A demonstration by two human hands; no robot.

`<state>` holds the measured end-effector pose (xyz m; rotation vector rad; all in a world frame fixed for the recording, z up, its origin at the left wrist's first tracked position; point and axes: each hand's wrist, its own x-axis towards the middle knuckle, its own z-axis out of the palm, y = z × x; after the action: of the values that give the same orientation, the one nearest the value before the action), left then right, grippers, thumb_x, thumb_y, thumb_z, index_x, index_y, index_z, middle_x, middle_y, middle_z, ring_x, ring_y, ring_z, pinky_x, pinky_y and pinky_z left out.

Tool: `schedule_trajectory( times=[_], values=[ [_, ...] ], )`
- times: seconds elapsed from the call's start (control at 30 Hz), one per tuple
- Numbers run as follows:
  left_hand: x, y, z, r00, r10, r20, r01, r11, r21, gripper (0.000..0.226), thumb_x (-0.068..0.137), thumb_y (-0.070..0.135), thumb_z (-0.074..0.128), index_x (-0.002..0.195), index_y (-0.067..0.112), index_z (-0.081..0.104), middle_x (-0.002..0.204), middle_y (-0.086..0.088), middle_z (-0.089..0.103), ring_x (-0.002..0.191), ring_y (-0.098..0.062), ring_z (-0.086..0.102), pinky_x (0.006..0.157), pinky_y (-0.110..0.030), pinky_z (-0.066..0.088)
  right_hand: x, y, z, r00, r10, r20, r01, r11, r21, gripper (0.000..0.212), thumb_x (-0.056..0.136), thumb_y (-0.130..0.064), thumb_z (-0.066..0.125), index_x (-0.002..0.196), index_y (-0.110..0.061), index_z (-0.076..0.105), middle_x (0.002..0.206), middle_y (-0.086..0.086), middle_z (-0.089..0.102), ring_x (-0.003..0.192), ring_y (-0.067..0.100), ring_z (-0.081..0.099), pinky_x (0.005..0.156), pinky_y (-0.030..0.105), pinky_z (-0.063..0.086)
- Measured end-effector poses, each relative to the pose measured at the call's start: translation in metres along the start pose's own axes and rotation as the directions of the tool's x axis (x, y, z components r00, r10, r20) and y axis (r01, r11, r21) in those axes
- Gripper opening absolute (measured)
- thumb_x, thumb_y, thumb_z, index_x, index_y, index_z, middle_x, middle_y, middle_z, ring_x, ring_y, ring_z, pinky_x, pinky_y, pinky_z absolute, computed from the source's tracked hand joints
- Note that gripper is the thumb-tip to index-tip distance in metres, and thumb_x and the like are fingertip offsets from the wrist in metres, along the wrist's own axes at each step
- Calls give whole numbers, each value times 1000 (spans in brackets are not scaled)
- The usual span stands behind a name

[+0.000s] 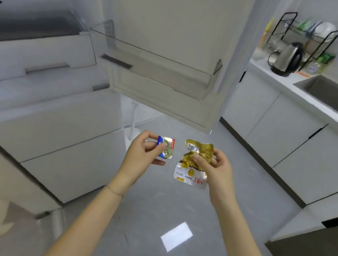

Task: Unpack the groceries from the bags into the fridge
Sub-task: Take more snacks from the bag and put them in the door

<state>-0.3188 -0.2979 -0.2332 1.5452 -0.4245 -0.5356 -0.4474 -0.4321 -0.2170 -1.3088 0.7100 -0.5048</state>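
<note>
Grey floor (161, 205) below, open white fridge (40, 55) upper left. At centre my left hand (143, 152) pinches a small blue-and-gold foil packet (166, 147), my right hand (217, 168) a crumpled gold pouch (194, 164). Next, I judge: lift both into the clear door shelf (154, 54).

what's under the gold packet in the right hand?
A white packet with red print hangs below the gold packet; its top is hidden by that packet and the right hand.
</note>
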Motion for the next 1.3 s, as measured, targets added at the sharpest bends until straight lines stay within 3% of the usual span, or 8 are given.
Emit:
schedule_trajectory(
  times=[0.27, 0.43, 0.57, 0.73, 0.87, 1.07, 1.2, 1.3],
  values=[
    [35, 48, -99, 994, 110, -29, -111, 994, -24, 17, 93, 13, 62, 105, 2, 54, 87, -6, 74, 74, -13, 72, 59, -23, 56, 20, -38, 107, 992, -122, 27, 123, 991, -50, 26, 83, -8, 72, 107, -6, 60, 84, -1, 75, 78, 15, 72, 71, 28, 55],
    [67, 76, -128, 982, 182, -52, -184, 982, -40, 13, 94, 14, 62, 103, 9, 55, 90, -9, 73, 76, -14, 72, 61, -26, 58, 46, -70, 147, 976, -208, 71, 212, 976, -58, 26, 85, -11, 71, 108, -9, 60, 85, -2, 75, 77, 13, 72, 69, 25, 55],
    [93, 96, -143, 968, 224, -115, -227, 974, -7, 14, 93, 17, 62, 105, 15, 55, 93, 1, 72, 82, -11, 72, 61, -22, 58, 74, -93, 175, 949, -295, 110, 303, 950, -73, 24, 84, -11, 72, 106, -13, 62, 93, 0, 74, 83, 12, 72, 71, 26, 56],
    [128, 125, -167, 926, 334, -177, -341, 940, -10, 10, 92, 15, 63, 100, 19, 58, 98, -2, 71, 85, -14, 72, 63, -25, 58, 112, -121, 204, 908, -392, 145, 406, 909, -88, 24, 84, -17, 72, 106, -15, 63, 102, 0, 71, 92, 11, 69, 74, 24, 56],
    [164, 146, -187, 870, 445, -213, -456, 890, -2, 11, 92, 7, 63, 99, 16, 62, 99, -3, 69, 86, -13, 70, 67, -31, 60, 144, -147, 219, 872, -467, 148, 482, 871, -88, 20, 85, -14, 71, 102, -19, 61, 100, -2, 69, 84, 4, 68, 69, 19, 55],
    [222, 165, -189, 861, 500, -95, -499, 866, 35, 19, 91, 3, 63, 104, 17, 62, 96, -3, 66, 88, -16, 68, 66, -30, 60, 187, -166, 230, 866, -487, 116, 499, 857, -129, 20, 85, -16, 72, 97, -24, 58, 99, -7, 67, 75, -6, 65, 61, 11, 51],
    [262, 175, -192, 881, 473, 18, -472, 876, 97, 18, 88, 5, 68, 91, 21, 61, 90, 0, 68, 82, -14, 70, 66, -31, 60, 210, -169, 232, 849, -526, 43, 525, 834, -168, 22, 83, -13, 72, 93, -27, 58, 96, -5, 67, 80, 1, 66, 64, 11, 50],
    [288, 183, -198, 897, 377, 230, -426, 877, 224, 14, 86, 5, 70, 88, 18, 64, 84, 0, 69, 76, -11, 68, 69, -25, 58, 225, -171, 230, 852, -522, 34, 508, 809, -296, 28, 81, -13, 75, 101, -23, 58, 96, -5, 68, 80, 7, 65, 61, 14, 47]
  ],
)
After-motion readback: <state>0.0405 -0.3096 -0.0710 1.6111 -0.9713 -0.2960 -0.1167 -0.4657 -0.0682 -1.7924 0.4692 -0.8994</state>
